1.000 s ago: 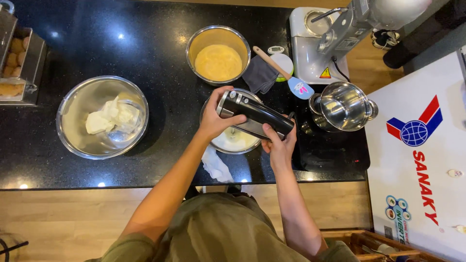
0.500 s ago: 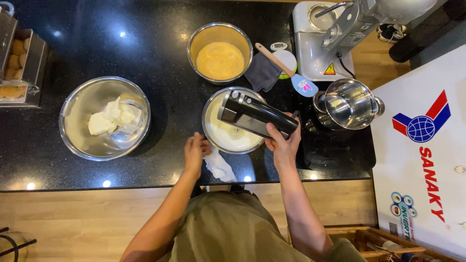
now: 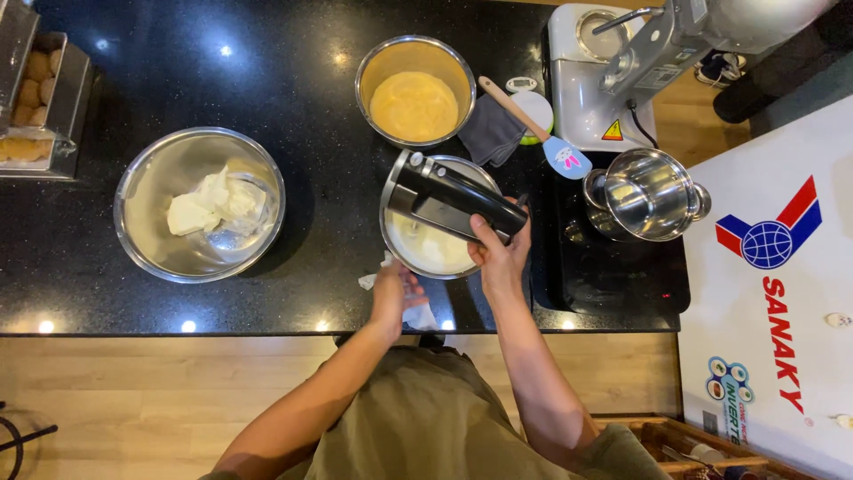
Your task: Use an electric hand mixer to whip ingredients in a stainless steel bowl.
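My right hand [image 3: 500, 252] grips the black hand mixer [image 3: 449, 197], which hangs over a steel bowl of pale cream [image 3: 428, 246] on the black counter. My left hand [image 3: 394, 292] rests on a crumpled white paper towel [image 3: 413, 311] at the counter's front edge, just below that bowl. The mixer's beaters are hidden under its body.
A large steel bowl with white lumps [image 3: 203, 203] sits at left. A bowl of yellow batter [image 3: 415, 92] stands behind. A grey cloth [image 3: 490, 132], a spatula [image 3: 533, 129], a steel pot [image 3: 647, 194], a stand mixer [image 3: 640, 62], a white chest [image 3: 777, 293] and a tray of biscuits [image 3: 35, 89] are around.
My left hand let go of the mixer's front and dropped to the paper towel at the counter edge. The right hand keeps the mixer over the bowl.
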